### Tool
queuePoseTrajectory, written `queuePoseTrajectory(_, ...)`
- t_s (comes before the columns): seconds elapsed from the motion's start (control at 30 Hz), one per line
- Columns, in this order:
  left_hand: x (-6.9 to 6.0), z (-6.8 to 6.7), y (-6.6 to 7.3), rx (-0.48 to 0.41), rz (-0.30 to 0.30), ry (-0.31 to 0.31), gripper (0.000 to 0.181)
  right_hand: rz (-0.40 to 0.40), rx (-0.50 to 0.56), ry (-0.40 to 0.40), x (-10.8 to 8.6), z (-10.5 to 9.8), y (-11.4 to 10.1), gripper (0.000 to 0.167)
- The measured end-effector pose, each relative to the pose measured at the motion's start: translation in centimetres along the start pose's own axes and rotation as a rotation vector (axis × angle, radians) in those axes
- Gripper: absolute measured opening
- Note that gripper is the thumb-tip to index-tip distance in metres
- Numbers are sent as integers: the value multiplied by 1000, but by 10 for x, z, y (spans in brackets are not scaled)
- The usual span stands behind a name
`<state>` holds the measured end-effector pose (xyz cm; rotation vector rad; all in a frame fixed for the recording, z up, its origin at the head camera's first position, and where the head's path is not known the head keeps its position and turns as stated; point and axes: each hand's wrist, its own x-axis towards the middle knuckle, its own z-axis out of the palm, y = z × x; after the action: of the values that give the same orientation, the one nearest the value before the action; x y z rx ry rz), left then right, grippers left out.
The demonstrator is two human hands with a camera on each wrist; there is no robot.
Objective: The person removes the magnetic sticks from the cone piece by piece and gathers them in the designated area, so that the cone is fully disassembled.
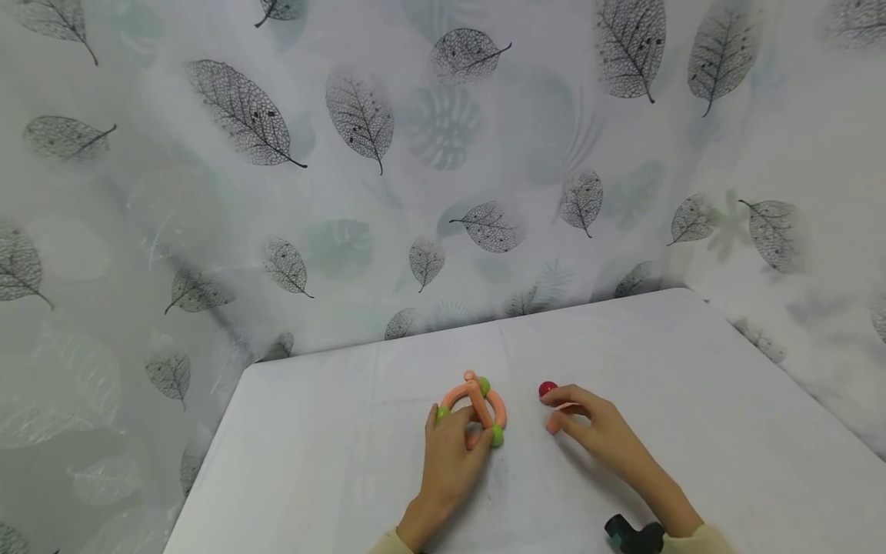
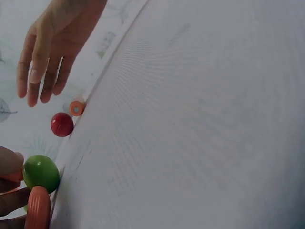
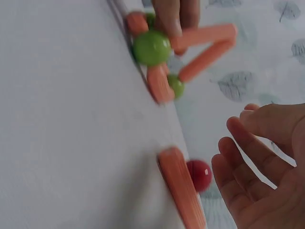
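Note:
My left hand [image 1: 450, 454] grips a ring-shaped ball-and-rod building toy [image 1: 500, 408] on the table. Curved orange rods and green balls [image 3: 151, 47] form its ring, and two straight orange rods [image 3: 205, 59] rise from it and meet at a tip. In the right wrist view, the left fingers pinch at one of these rods beside a green ball. Over to the right, my right hand [image 1: 602, 431] hovers with loosely bent fingers, holding nothing. Below and beside it lie a loose orange rod [image 3: 181, 186], with a grey disc in its end, and a red ball [image 3: 200, 175].
A white cloth covers the table [image 1: 311, 462], whose far edge meets a leaf-print curtain [image 1: 415, 192]. Curtain also hangs along the left and right sides. A dark device [image 1: 633, 535] is strapped at the right wrist.

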<state>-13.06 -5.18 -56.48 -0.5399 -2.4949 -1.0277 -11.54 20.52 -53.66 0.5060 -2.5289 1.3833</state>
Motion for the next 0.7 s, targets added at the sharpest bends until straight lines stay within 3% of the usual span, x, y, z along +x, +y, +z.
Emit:
queuePoseTrajectory(0.13, -2, 4, -1, 20, 3, 4, 25, 13, 107, -11, -3, 15, -11, 22)
queuePoseTrajectory(0.33, -4, 8, -2, 22, 64, 18, 26, 81, 279, -12, -6, 38, -19, 25)
queuePoseTrajectory(0.53, -8, 10, 0, 28, 137, 21, 26, 132, 359, 16, -11, 51, -24, 30)
queuePoseTrajectory(0.7, -11, 12, -1, 20, 152, 30, 26, 131, 403, 42, -14, 58, -26, 32)
